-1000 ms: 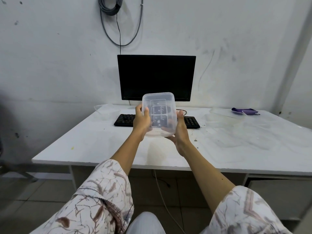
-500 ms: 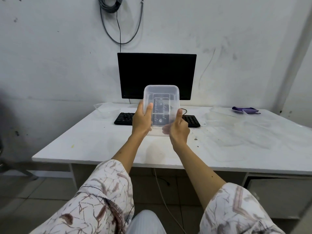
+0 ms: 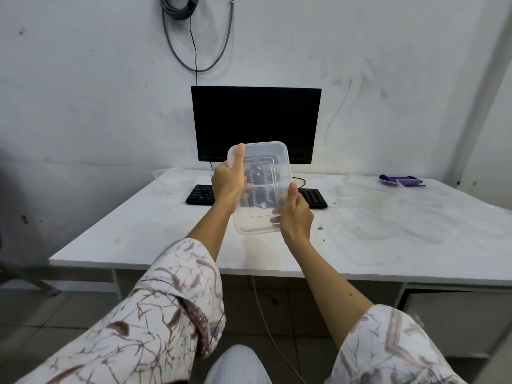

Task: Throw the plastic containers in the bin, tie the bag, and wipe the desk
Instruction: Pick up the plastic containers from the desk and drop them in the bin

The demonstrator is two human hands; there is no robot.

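Both hands hold a clear plastic container [image 3: 260,187] up above the white worktop [image 3: 155,234], in front of the dark monitor [image 3: 256,123]. The left hand [image 3: 228,181] grasps its left edge, thumb up; the right hand [image 3: 295,214] grasps its lower right edge. Cursive embossed writing on it is unreadable. More clear containers [image 3: 368,195] lie on the worktop's right side.

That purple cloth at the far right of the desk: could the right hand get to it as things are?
Probably not yet: the right hand grips the clear container, and the purple cloth lies far off.
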